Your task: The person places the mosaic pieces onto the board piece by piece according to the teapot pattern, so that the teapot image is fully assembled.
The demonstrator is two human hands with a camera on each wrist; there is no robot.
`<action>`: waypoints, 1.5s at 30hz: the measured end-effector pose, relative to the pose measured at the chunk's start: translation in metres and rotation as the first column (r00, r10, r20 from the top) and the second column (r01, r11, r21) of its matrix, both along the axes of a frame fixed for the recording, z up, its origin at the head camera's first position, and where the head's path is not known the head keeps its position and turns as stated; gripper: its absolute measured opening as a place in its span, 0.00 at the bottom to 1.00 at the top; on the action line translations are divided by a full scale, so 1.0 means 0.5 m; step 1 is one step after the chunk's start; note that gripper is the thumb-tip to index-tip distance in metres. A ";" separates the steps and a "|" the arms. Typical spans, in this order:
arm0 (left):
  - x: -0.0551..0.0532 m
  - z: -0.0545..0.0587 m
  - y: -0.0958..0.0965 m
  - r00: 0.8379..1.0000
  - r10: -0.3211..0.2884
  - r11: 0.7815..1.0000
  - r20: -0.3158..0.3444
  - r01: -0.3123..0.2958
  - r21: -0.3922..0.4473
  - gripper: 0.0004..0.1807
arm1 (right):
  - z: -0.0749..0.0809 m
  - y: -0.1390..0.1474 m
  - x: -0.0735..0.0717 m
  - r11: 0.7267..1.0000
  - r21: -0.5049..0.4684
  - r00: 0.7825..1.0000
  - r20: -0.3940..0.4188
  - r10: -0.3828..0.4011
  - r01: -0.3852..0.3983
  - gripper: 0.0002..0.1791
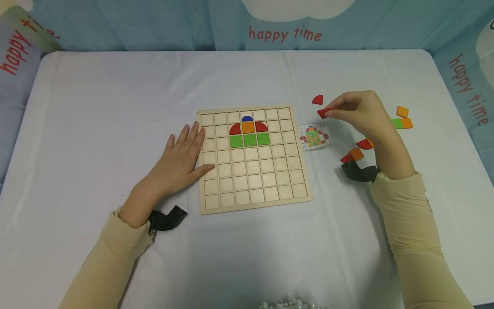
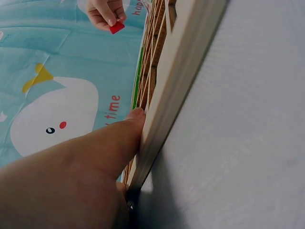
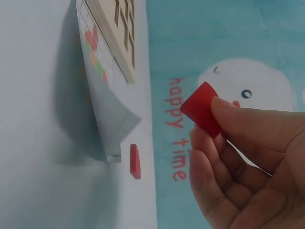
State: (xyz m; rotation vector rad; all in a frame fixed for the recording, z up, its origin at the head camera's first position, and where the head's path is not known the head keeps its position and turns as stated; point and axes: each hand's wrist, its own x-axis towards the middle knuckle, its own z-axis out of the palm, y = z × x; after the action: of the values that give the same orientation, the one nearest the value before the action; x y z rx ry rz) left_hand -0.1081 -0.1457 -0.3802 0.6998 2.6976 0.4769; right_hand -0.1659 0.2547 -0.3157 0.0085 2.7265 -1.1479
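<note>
A red quarter-circle tile [image 3: 201, 107] is pinched between the thumb and fingers of my right hand [image 1: 356, 112], raised to the right of the wooden grid board [image 1: 254, 206]. My left hand [image 1: 175, 161] lies with spread, straight fingers along the board's left edge, the thumb over its rim. On the board's upper part sit a blue half-circle tile [image 1: 247, 118], an orange square [image 1: 248, 127] with a red quarter-circle tile [image 1: 235, 129] on either side, and a row of three green squares [image 1: 250, 140]. A pattern card [image 1: 315, 136] lies beside the board's right edge, one corner curling up in the right wrist view.
Another red quarter-circle tile [image 1: 317, 100] lies beyond the card. Loose tiles lie around my right wrist, among them an orange square [image 1: 402, 112], a green tile [image 1: 396, 123] and a red tile [image 1: 364, 144]. White beads [image 1: 295, 304] show at the near edge.
</note>
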 end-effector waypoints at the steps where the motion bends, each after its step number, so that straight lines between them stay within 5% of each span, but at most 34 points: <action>1: 0.000 0.000 0.000 1.000 0.001 1.000 0.002 -0.001 0.001 0.45 | -0.001 -0.001 0.000 1.000 0.000 1.000 -0.005 0.005 -0.005 0.14; 21: -0.001 0.001 -0.002 1.000 -0.001 1.000 0.010 0.001 0.009 0.46 | -0.017 -0.062 0.015 0.991 -0.088 0.994 -0.048 0.097 -0.101 0.09; 45: 0.002 0.000 -0.003 1.000 0.004 1.000 0.012 -0.004 0.000 0.46 | -0.044 -0.162 0.003 0.978 -0.037 0.971 0.119 0.208 -0.205 0.06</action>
State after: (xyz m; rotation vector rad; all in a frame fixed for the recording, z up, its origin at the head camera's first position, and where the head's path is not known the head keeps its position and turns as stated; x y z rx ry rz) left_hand -0.1069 -0.1470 -0.3802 0.6899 2.6883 0.4809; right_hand -0.1643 0.1738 -0.3380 -0.1973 2.5354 -1.0841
